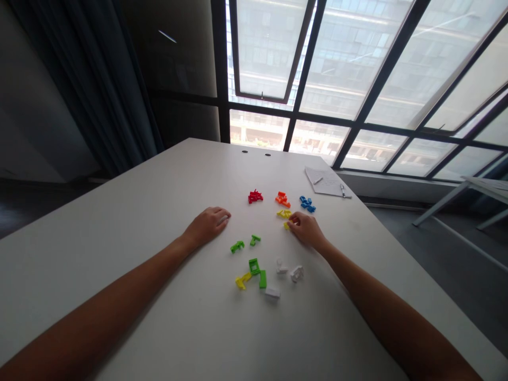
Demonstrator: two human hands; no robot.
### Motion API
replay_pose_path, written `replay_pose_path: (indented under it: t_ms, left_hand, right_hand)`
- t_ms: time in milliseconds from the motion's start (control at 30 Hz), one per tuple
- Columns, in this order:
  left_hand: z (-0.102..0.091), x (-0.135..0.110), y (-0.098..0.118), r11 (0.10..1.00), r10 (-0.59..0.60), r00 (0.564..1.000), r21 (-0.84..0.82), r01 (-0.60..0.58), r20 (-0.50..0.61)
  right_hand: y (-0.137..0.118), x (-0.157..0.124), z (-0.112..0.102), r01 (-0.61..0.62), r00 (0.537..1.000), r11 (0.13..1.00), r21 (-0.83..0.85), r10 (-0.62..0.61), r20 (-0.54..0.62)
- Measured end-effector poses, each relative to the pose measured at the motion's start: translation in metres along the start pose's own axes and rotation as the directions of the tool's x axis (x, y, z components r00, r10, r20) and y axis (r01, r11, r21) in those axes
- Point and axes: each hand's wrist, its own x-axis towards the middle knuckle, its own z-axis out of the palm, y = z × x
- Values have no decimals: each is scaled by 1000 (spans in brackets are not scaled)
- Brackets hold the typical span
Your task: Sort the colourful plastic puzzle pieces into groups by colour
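Observation:
My right hand (305, 229) pinches a small yellow piece (286, 225) on the white table (159, 211), just below a little heap of yellow pieces (283, 213). My left hand (208, 224) rests on the table with its fingers curled under and nothing showing in it. Beyond the hands lie small heaps of red pieces (255, 197), orange pieces (282, 199) and blue pieces (307, 203). Nearer me are two loose green pieces (245, 243), a joined green and yellow cluster (252, 273) and white pieces (288, 276).
A sheet of paper (324, 183) with a pen (343, 190) lies at the table's far right. Two holes (256, 153) sit near the far edge. Large windows stand behind; another table's legs (460, 198) show at the right, dark curtains at the left.

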Motion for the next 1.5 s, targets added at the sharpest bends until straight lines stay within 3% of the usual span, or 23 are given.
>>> replay_pose_path:
  t_ms: [267, 467, 1033, 1333, 1433, 1500]
  left_hand:
    - [-1, 0, 0, 1000, -2, 1000, -1, 2, 5]
    - [-1, 0, 0, 1000, -4, 1000, -15, 4, -1]
    - [-1, 0, 1, 1000, -3, 1000, -7, 3, 7]
    - [-1, 0, 1, 1000, -4, 1000, -11, 4, 1]
    - [-1, 0, 0, 1000, -4, 1000, -14, 4, 0]
    - [-1, 0, 0, 1000, -6, 1000, -18, 6, 1]
  right_hand:
    - [10, 1, 5, 139, 981, 980, -144, -157, -117]
    - [7, -3, 1, 330, 941, 924, -194, -337, -7]
    - [6, -7, 9, 421, 901, 886, -194, -434, -29]
    - [-1, -6, 1, 410, 874, 901, -146, -433, -219]
    - [-9, -8, -2, 408, 884, 900, -153, -431, -179]
    - [-17, -11, -4, 427, 893, 893, -144, -441, -86]
